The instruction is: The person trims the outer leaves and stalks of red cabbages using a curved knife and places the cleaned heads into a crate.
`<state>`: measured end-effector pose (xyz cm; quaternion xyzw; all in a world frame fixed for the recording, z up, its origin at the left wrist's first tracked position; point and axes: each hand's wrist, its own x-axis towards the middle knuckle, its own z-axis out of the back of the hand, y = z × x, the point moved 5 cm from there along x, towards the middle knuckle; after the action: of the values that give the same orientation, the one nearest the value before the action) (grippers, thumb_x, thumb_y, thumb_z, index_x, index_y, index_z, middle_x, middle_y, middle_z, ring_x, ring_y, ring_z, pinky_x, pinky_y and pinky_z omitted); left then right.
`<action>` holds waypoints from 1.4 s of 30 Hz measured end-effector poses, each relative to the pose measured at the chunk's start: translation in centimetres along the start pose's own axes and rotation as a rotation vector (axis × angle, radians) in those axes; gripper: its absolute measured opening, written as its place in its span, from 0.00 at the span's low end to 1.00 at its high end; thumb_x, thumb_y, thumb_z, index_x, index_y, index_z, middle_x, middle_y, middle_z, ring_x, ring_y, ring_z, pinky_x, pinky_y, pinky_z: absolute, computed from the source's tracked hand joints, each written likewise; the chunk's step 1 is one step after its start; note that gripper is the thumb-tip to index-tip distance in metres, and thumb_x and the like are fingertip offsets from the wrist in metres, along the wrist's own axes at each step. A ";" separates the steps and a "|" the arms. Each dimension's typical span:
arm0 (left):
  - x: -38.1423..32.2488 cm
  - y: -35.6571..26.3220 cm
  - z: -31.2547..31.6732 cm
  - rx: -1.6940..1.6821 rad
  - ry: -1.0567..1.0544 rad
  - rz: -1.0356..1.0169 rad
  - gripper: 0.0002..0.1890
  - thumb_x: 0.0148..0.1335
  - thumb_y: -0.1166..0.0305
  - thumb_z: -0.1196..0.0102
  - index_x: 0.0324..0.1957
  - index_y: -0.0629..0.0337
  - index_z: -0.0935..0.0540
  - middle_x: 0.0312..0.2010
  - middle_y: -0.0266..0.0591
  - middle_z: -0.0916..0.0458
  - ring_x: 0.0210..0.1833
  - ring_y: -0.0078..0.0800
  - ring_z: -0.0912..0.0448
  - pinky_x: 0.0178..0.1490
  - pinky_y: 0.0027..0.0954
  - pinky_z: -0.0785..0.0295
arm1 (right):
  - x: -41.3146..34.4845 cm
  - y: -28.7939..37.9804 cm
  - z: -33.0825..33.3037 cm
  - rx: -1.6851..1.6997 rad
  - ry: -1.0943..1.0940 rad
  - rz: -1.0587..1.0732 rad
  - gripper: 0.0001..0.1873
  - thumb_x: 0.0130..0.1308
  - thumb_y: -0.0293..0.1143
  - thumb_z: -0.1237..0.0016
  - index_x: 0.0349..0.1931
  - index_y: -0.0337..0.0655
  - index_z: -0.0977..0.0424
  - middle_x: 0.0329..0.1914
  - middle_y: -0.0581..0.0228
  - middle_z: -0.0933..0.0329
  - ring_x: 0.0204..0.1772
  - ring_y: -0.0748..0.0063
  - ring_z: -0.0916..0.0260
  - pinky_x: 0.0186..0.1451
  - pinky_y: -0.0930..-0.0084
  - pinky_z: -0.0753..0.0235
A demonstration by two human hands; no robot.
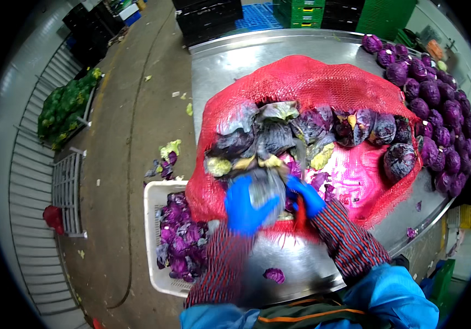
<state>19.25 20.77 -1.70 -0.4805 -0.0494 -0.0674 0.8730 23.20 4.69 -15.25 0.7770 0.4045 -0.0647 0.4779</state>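
Note:
My left hand, in a blue glove, lies against the left side of a red cabbage with dark outer leaves, blurred by motion, its thumb spread across the front. My right hand, also gloved in blue, is at the cabbage's right side with curled fingers. A smooth red handle sticks out below that hand; the working end of the tool is hidden. Both hands are over an opened red mesh sack. Inside it, more cabbages and loose, wilted leaves lie along the far side.
The sack lies on a steel table. Trimmed purple cabbages are heaped at its right end. A white crate of purple leaves stands at the left. Leaf scraps litter the floor; green crates are stacked behind the table.

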 end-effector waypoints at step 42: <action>-13.6 -6.4 -13.1 0.561 0.244 0.066 0.61 0.30 0.59 0.26 0.66 0.64 0.51 0.63 0.61 0.47 0.65 0.56 0.46 0.66 0.49 0.48 | -26.9 -6.9 2.0 -0.991 -0.373 0.589 0.30 0.62 0.29 0.57 0.65 0.58 0.45 0.35 0.57 0.31 0.33 0.56 0.28 0.32 0.66 0.26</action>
<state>5.05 7.26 -5.39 -0.2106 0.0550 -0.0799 0.9727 1.10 -10.62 -7.98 0.5167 0.0637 0.1315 0.8436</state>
